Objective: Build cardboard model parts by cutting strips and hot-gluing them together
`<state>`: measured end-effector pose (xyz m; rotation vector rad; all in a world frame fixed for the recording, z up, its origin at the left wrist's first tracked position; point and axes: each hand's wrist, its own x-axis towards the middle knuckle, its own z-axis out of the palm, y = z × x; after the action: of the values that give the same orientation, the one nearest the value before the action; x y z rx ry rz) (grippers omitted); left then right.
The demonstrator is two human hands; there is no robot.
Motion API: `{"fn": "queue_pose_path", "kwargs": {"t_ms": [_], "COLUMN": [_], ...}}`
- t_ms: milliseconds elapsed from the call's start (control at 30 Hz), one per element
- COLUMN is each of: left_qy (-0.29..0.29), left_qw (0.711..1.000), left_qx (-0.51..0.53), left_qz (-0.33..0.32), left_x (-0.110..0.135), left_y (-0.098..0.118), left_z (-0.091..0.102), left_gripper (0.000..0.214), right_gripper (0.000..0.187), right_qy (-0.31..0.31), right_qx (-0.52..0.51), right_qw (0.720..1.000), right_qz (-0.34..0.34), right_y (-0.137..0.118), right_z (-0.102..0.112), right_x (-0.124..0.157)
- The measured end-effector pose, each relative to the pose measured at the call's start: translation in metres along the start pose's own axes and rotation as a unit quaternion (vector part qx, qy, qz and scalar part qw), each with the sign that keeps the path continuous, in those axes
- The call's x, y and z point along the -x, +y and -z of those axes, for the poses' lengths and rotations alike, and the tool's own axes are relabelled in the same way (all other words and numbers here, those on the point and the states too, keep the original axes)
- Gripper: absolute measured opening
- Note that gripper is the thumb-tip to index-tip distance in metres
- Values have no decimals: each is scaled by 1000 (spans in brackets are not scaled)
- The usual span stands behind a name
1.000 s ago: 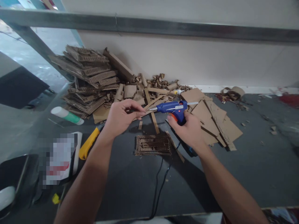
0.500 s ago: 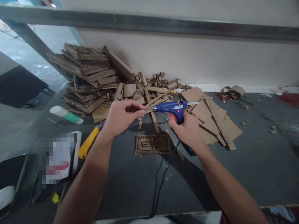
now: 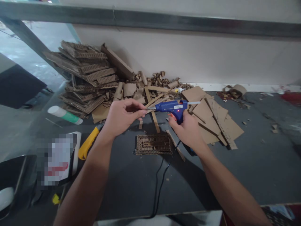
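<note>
My right hand (image 3: 188,128) is wrapped around the handle of a blue hot glue gun (image 3: 168,107), a finger at its orange trigger. A small red light glows on the gun, and a white glue stick (image 3: 194,103) pokes out of its back. My left hand (image 3: 127,116) is closed in a pinch on the end of a thin corrugated cardboard strip (image 3: 162,100), partly hidden behind the gun. The metal nozzle meets the strip close to my left fingertips. Below both hands, a rectangular piece of coiled corrugated cardboard (image 3: 154,144) lies on the dark table (image 3: 131,185).
Stacked corrugated panels (image 3: 91,67) rise at back left beside cardboard scraps. Flat cardboard sheets (image 3: 211,122) lie to the right. A glue tube (image 3: 64,115) and a yellow-handled tool (image 3: 88,143) are at left. The gun's black cord (image 3: 162,185) runs off the front edge.
The glue gun's nozzle has shifted slightly left toward my left fingertips. My left hand keeps its pinch. The whole view has moved a little.
</note>
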<state>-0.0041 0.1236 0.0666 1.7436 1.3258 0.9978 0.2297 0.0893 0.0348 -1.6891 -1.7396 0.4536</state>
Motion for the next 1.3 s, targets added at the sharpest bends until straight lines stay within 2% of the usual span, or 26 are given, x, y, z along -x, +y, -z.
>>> {"fn": "queue_pose_path", "kwargs": {"t_ms": [500, 1033, 1300], "left_qy": [8, 0, -7], "left_qw": [1000, 1000, 999], "left_qx": [7, 0, 36], "left_qz": [2, -7, 0], "left_x": [1, 0, 1], "left_y": [1, -2, 1], "left_z": [0, 1, 1], "left_gripper": [15, 11, 14], "right_gripper": [22, 22, 23], "right_qy": [-12, -2, 6], "right_qx": [5, 24, 38], "right_qw": [1000, 1000, 999], "right_qz": [4, 13, 1], "right_y": [-1, 5, 5], "right_z": [1, 0, -1], "right_x": [0, 1, 0]}}
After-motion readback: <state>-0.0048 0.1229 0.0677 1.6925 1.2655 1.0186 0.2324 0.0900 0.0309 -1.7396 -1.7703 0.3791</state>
